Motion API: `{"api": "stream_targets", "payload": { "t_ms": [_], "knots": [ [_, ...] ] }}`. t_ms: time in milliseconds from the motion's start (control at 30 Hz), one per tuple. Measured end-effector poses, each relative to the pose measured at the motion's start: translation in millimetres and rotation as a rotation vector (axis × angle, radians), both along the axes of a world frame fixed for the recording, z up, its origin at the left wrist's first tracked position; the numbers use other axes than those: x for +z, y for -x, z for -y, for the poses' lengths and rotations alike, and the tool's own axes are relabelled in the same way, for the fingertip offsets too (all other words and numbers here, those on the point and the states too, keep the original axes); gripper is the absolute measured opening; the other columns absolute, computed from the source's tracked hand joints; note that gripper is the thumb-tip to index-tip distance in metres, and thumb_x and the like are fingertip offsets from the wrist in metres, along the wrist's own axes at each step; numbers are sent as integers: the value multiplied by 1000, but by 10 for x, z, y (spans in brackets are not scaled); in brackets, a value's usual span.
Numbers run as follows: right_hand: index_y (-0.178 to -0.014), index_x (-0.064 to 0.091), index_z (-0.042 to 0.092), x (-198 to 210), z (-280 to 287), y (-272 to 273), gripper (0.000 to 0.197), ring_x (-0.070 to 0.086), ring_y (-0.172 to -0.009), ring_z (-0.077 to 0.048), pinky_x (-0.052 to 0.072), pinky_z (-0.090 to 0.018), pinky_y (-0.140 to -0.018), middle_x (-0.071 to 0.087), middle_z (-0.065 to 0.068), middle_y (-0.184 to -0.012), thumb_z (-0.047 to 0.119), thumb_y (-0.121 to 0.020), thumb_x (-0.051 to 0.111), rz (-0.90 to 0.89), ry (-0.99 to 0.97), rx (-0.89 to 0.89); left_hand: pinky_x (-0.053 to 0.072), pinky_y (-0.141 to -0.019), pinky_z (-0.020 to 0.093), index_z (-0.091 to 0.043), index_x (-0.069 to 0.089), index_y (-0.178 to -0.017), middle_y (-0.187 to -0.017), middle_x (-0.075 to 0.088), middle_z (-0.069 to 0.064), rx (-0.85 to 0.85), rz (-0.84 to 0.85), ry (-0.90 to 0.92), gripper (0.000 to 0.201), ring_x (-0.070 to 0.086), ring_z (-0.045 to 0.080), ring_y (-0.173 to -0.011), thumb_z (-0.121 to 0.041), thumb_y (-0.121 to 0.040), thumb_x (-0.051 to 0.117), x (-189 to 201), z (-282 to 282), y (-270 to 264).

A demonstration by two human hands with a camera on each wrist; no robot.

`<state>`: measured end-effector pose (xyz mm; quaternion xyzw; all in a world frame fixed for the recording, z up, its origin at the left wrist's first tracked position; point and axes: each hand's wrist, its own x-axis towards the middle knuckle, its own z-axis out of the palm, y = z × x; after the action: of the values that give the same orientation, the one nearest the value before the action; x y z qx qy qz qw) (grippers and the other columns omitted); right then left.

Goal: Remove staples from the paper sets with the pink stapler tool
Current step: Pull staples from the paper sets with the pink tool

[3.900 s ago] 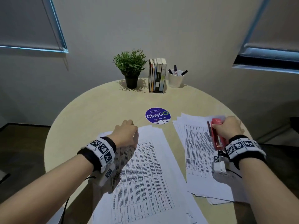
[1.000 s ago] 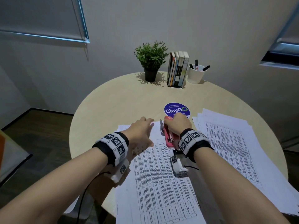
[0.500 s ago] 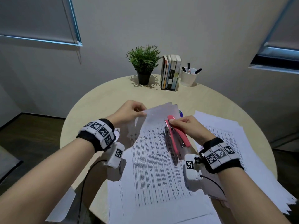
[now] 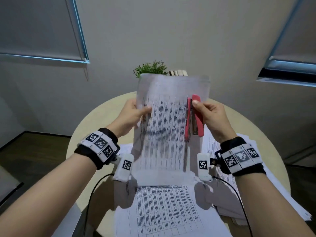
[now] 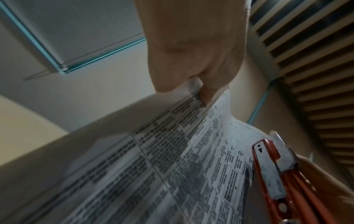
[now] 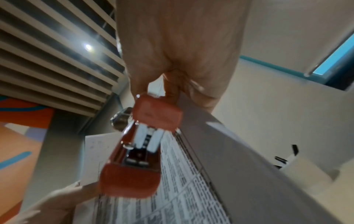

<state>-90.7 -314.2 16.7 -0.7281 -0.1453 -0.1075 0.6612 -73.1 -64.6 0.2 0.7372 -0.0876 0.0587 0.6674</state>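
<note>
A printed paper set (image 4: 167, 120) stands raised upright in front of me, above the round table (image 4: 82, 134). My left hand (image 4: 135, 112) pinches its left edge, thumb on the printed face; the left wrist view shows the paper set (image 5: 172, 144) caught between thumb and fingers. My right hand (image 4: 210, 113) grips the pink stapler tool (image 4: 195, 117) against the sheet's right side, nose up. In the right wrist view the pink stapler tool (image 6: 141, 151) hangs from my curled fingers beside the paper (image 6: 172, 189). No staple is visible.
More printed sheets (image 4: 171, 211) lie on the table near me, and a loose pile (image 4: 236, 185) spreads to the right. A potted plant (image 4: 150, 69) and book tops (image 4: 177, 72) peek over the raised paper at the table's far side.
Both hands have lifted the paper set off the table to an upright position. The right hand still holds the stapler, now raised with the sheet. The head view has tilted.
</note>
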Motion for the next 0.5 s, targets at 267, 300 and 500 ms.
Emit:
{"api": "stream_targets", "payload": {
  "t_ms": [267, 300, 500],
  "knots": [
    [-82, 73, 8, 180, 4, 15, 21, 64, -62, -10, 53, -24, -66, 73, -2, -72, 23, -93, 62, 84, 30, -34, 58, -76, 29, -2, 65, -108, -92, 73, -3, 30, 219, 35, 20, 71, 10, -84, 2, -89, 59, 294, 151, 27],
    [-82, 74, 6, 129, -13, 15, 22, 63, -62, -11, 53, -26, -65, 72, -6, -73, 21, -94, 63, 77, 65, -65, 58, -81, 32, -3, 66, -109, -92, 73, -5, 56, 181, 53, 22, 71, 10, -85, 3, -90, 58, 239, 156, 2],
    [-68, 70, 20, 224, 192, -71, 29, 60, -60, -7, 50, -27, -63, 66, -4, -71, 42, -87, 69, 114, -42, -345, 53, -65, 17, 1, 65, -105, -77, 72, -10, -14, 184, 103, 22, 66, 5, -71, -16, -97, 52, 464, 350, -8]
  ]
}}
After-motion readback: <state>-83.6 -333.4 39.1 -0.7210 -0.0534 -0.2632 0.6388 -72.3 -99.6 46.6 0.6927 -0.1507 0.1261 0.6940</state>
